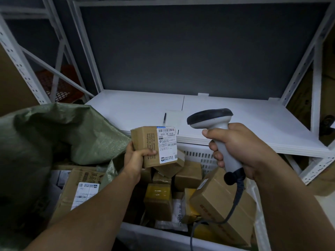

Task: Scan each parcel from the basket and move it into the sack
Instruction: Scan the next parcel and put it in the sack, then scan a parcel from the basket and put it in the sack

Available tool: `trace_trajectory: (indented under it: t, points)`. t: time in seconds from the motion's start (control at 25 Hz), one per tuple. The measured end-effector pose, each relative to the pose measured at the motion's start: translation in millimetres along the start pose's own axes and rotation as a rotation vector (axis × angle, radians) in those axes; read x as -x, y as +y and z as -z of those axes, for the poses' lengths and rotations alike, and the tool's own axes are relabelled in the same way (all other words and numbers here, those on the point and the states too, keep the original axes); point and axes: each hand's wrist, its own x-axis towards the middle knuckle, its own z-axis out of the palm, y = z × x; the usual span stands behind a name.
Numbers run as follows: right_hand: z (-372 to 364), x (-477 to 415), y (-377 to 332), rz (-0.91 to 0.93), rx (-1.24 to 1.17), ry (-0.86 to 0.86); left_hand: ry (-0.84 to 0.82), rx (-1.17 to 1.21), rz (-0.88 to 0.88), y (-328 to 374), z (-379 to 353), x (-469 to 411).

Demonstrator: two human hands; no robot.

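The left hand (137,158) grips a small cardboard parcel (145,142) from the side, thumb across its front face, and holds it above the white slotted basket (199,156) with its shipping label (167,144) turned up toward the camera. The right hand (241,147) is wrapped around the handle of a corded barcode scanner (210,117), which is held to the right of the parcel and apart from it.

The likeliest failure is a missed read. The scanner head sits off to one side of the label, so the beam may fall past the barcode unless the wrist turns inward. The thumb lies close to the label's left edge and could cover a code if it slides. The one-handed side grip is also light (the parcel looks tilted), so a slip would drop the parcel back among the unscanned boxes. The scanner cable (237,196) trails over a larger box (223,205) in the basket and could snag.

The scanner's window faces away, so whether it is lit or aimed cannot be told. The mouth of the green woven sack (54,134) is folded and dim. The lower parcels are buried in shadow, and most of the label print is too small to read.
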Motion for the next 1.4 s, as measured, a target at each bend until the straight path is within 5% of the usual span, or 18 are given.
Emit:
trace_trajectory:
  t: [0.32,0.48,1.08,1.4]
  points:
    - [-14.6,6.2,-10.7,0.062,-0.063,-0.016,-0.025,0.078,-0.004,29.8,8.7,22.9]
    - [-38.5,4.2,-15.1,0.102,-0.058,-0.060,-0.011,0.328,-0.061,43.6,22.1,35.3]
    - [-112.1,-24.1,-10.4,0.111,0.014,-0.210,0.671,0.883,-0.070,56.9,112.0,17.9]
    - [-124.2,-32.7,-2.3,0.072,0.023,-0.215,0.507,0.649,0.063,32.4,138.1,-11.3]
